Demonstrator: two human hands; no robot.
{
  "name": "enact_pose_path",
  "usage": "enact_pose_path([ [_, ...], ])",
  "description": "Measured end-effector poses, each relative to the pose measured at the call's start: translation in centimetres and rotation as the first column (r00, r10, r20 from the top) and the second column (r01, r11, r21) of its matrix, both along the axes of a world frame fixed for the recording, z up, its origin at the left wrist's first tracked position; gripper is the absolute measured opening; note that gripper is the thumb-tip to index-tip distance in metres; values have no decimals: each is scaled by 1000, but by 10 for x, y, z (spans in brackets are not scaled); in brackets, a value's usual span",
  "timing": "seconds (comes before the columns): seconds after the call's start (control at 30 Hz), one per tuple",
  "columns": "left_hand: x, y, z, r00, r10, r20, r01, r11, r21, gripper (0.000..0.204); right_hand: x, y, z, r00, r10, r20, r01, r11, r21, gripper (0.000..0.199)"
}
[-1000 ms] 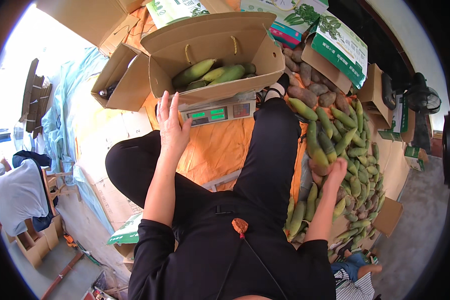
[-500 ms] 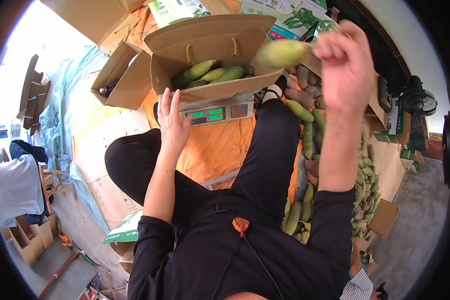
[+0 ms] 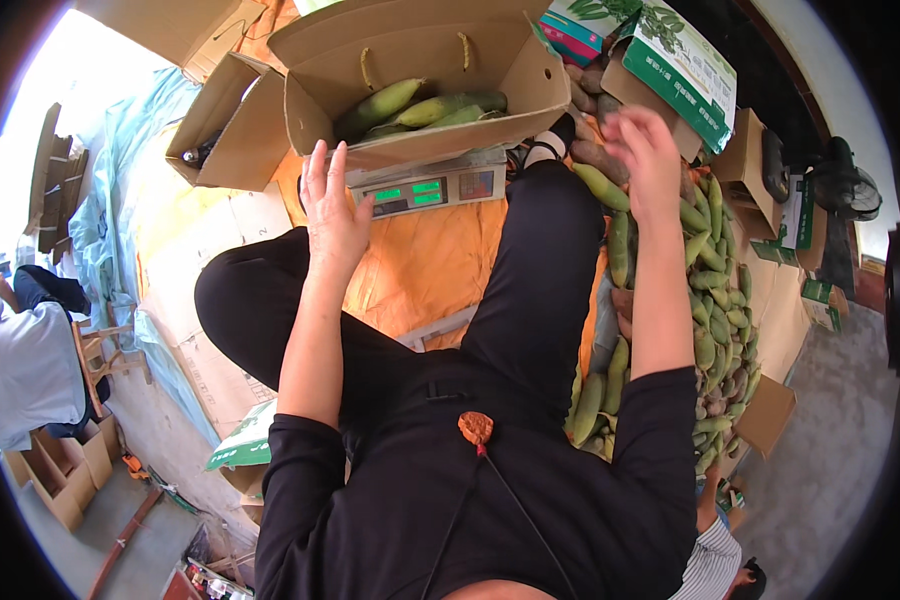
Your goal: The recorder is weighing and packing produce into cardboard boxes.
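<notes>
Open brown carton (image 3: 420,60) sits on scale ahead of me. Scale screen (image 3: 410,192) glows green, small coloured label (image 3: 475,183) beside it. Second brown carton (image 3: 232,125) far left. Green-white printed boxes (image 3: 680,65) upper right.

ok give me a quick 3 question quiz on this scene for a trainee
1. True or false: the box on the scale holds green mangoes.
2. Which hand is nearest the scale's display? A) left hand B) right hand
3. On which side of the person does the mango pile lie?

Key: 1 true; 2 A; 3 the right side.
</notes>
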State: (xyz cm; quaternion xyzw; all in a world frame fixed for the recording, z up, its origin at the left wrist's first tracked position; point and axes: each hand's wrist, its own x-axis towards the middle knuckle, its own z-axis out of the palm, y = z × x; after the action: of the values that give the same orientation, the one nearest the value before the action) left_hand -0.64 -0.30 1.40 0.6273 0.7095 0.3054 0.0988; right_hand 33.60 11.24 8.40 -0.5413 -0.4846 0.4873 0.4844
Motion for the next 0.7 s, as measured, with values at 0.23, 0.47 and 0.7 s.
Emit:
enact_pose_path([
  [0.23, 1, 1, -1, 998, 12, 59, -16, 998, 63, 73, 134, -123, -157, 953, -175, 247, 260, 891, -372, 13],
  [0.47, -3, -1, -1, 996, 70, 51, -74, 994, 81, 69, 144, -269, -258, 939, 26, 344, 223, 714, -664, 15],
  [0.7, 4, 2, -8, 996, 67, 66, -72, 995, 71, 67, 144, -344, -310, 969, -124, 212, 246, 480, -842, 14],
])
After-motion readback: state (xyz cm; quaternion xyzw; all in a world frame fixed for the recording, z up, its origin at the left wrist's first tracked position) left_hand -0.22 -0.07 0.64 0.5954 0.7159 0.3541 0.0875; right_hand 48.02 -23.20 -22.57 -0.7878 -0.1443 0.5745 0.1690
